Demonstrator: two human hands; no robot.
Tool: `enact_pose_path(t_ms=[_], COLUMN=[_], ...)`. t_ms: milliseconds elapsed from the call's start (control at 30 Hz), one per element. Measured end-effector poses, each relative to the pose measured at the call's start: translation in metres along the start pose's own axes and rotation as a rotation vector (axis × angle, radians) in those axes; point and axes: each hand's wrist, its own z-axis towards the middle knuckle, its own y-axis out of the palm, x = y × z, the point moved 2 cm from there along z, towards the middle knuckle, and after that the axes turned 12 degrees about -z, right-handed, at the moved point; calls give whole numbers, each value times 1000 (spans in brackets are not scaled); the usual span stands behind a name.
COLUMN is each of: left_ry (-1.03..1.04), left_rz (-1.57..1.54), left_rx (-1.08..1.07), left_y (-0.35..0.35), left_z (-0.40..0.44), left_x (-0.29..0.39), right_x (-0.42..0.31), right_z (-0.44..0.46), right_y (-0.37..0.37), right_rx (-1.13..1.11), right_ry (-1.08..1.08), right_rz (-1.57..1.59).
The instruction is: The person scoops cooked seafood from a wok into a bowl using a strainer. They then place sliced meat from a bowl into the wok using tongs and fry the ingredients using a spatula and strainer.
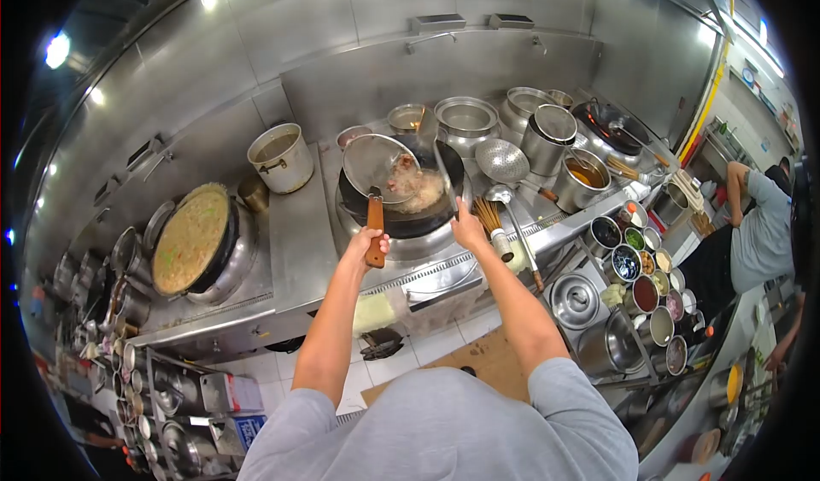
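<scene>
My left hand [369,247] is closed around the wooden handle of a round mesh strainer [369,161], which is held over the left part of a black wok [346,203]. Pale, frothy food [423,190] with reddish-brown pieces shows at the strainer's right edge and in the wok; I cannot tell how much lies in the strainer. My right hand [466,226] grips the long metal handle of a wok spatula [428,129]. Its flat head is raised near the wok's far rim. A bundle of bamboo sticks [489,216] and a ladle [499,194] lie just right of this hand.
A large wok of pale soupy food [192,242] stands left, near a tall pot [281,160]. To the right are a perforated skimmer [502,161], a pot of orange liquid [583,176] and a burner with flame [608,129]. Seasoning containers [626,263] line the right; another person [760,225] stands beyond.
</scene>
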Motion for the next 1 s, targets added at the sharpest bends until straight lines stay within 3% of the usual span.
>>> enact_pose_path(t_ms=[167,333,400,433,533,667,767,867,1000], left_ry=[18,-17,-14,-9,17,74,361,483,452], left_rz=[11,71,95,111,132,255,776,972,949], left_rx=[-15,4,-8,-10,-24,-11,162,255,168], left_y=[2,-2,1,1,-8,-13,-15,-2,9], left_z=[-1,-10,-11,-12,-12,-11,-14,-45,-54], left_x=[1,0,-1,0,2,1,10,28,37], right_x=[9,-10,-16,-9,5,12,2,8,30], right_z=[-14,-24,-31,-30,-49,-42,-63,-70,-38], right_y=[2,-5,-15,-17,-16,-2,-41,-73,-48], right_rx=[-78,-34,-364,-267,-125,-201,-125,-113,-172], right_ry=[-160,-29,19,-104,-224,-184,-184,-192,-164], right_rz=[-15,103,193,51,12,-109,-231,-285,-334])
